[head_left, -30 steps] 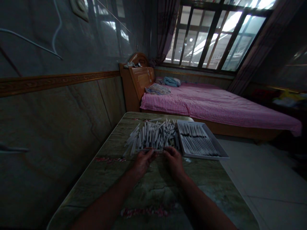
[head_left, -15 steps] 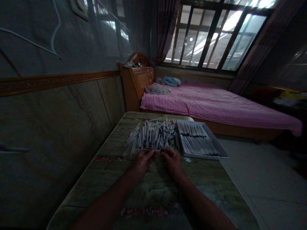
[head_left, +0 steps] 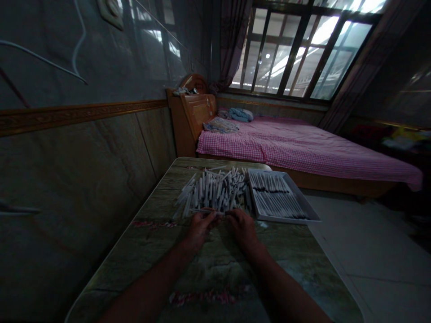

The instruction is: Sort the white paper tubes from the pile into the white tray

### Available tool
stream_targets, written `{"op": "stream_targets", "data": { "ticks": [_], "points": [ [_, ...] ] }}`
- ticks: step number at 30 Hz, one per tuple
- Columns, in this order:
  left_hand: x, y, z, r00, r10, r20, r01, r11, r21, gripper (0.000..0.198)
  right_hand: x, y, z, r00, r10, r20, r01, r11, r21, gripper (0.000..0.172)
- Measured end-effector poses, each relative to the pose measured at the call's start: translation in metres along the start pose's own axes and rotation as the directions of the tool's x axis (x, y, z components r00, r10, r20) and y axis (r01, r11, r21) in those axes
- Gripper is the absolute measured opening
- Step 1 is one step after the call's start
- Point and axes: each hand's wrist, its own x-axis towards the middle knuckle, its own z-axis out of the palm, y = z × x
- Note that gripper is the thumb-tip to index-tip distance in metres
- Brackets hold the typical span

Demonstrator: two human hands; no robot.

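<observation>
White and thin, a single paper tube (head_left: pixel 206 211) lies crosswise at the near edge of a loose pile of white tubes (head_left: pixel 215 189) heaped on a marble-patterned table (head_left: pixel 292 264). The left hand (head_left: pixel 199 229) has its thumb and fingers closed on this tube near its right half, so that the left part sticks out free over the tabletop. The right hand (head_left: pixel 243 228) sits just beside it, fingers curled down with the tips at the tube's right end; in the dim light I cannot tell whether it grips the tube or only touches it. Both forearms reach in from the bottom of the view. Right of the pile and touching it stands a shallow white tray (head_left: pixel 286 220) with more tubes laid in neat parallel rows. Pink scraps (head_left: pixel 202 297) lie scattered on the table near the person, and a second thin line of them (head_left: pixel 153 223) lies left of the left hand. Beyond the table stands a bed with a pink checked cover (head_left: pixel 303 152) under a barred window (head_left: pixel 296 49).
</observation>
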Motion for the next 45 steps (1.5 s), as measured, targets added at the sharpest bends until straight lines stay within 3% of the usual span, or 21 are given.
{"op": "stream_targets", "data": {
  "ticks": [11,17,20,22,25,28,33,37,41,45],
  "points": [
    [-0.001,-0.001,0.0,1.0,0.001,0.002,-0.001,1.0,0.018,0.04,-0.001,-0.008,0.0,1.0,0.027,-0.006,-0.027,0.999,-0.044,0.014],
    [-0.003,-0.003,0.001,1.0,0.017,0.02,-0.018,0.997,0.08,0.046,-0.007,0.002,0.004,0.997,-0.049,0.063,0.067,0.946,-0.318,0.026],
    [-0.002,-0.005,0.001,0.999,0.02,0.028,-0.023,0.995,0.099,0.047,-0.008,0.008,0.005,0.985,-0.112,0.131,0.156,0.907,-0.391,0.023],
    [0.0,-0.006,0.001,0.999,0.023,0.023,-0.025,0.995,0.094,0.045,-0.007,0.008,0.005,0.984,-0.103,0.147,0.151,0.919,-0.365,0.025],
    [0.003,-0.007,0.0,1.0,0.022,0.004,-0.022,0.997,0.072,0.04,-0.005,0.002,0.003,0.994,-0.023,0.103,0.046,0.971,-0.234,0.033],
    [0.003,-0.007,0.0,1.0,0.016,0.014,-0.017,0.997,0.069,0.04,-0.006,-0.004,0.001,0.997,0.0,0.077,0.01,0.991,-0.135,0.026],
    [0.0,-0.006,0.003,0.999,-0.004,0.045,0.0,0.995,0.098,0.046,-0.004,0.001,0.0,0.994,-0.027,0.109,0.049,0.978,-0.202,0.028],
    [0.0,-0.005,0.005,1.0,-0.001,0.026,-0.001,0.997,0.081,0.048,-0.001,0.001,0.001,0.992,0.037,0.12,-0.019,0.99,-0.142,0.037],
    [0.003,-0.006,0.003,0.999,0.026,0.025,-0.028,0.997,0.073,0.047,-0.002,-0.002,0.002,0.996,0.043,0.076,-0.041,0.999,-0.034,0.026],
    [0.004,-0.008,0.003,0.999,0.005,0.035,-0.01,0.99,0.142,0.048,-0.002,0.006,0.005,0.995,0.048,0.082,-0.042,0.997,-0.07,0.029]
  ]
}}
